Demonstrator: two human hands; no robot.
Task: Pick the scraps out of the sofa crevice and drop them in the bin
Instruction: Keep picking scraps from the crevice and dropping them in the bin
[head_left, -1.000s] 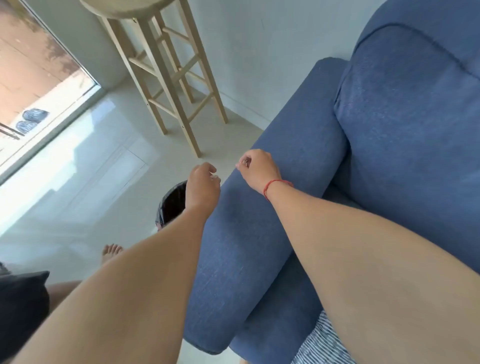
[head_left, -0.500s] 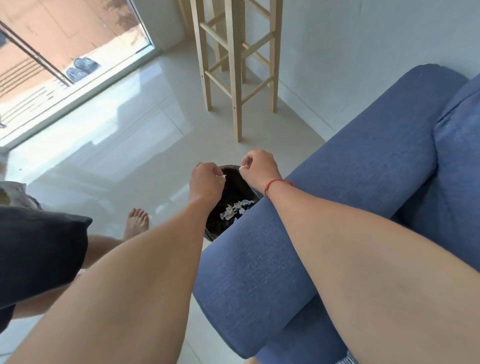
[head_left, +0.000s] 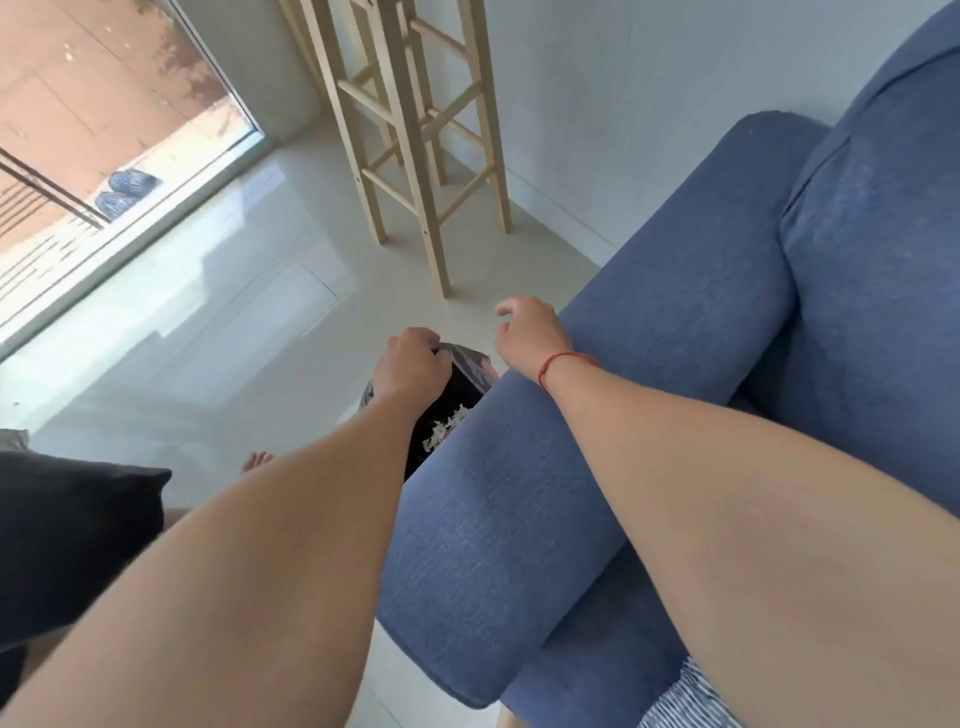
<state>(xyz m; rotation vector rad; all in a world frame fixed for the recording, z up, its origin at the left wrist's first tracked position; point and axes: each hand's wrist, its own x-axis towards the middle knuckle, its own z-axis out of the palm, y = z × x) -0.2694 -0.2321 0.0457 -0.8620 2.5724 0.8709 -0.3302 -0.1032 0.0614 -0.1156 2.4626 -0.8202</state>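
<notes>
Just beside the blue sofa armrest (head_left: 597, 415), the black bin (head_left: 467, 389) stands on the floor with white scraps (head_left: 444, 428) inside. The left hand (head_left: 410, 364) hangs above it, fingers curled under; whether they grip anything I cannot tell. The right hand (head_left: 524, 335), held apart, hovers past the armrest's end, fingers loosely bent.

Wooden stool (head_left: 417, 156), slippers (head_left: 126, 190), dark cushion (head_left: 67, 535)
</notes>
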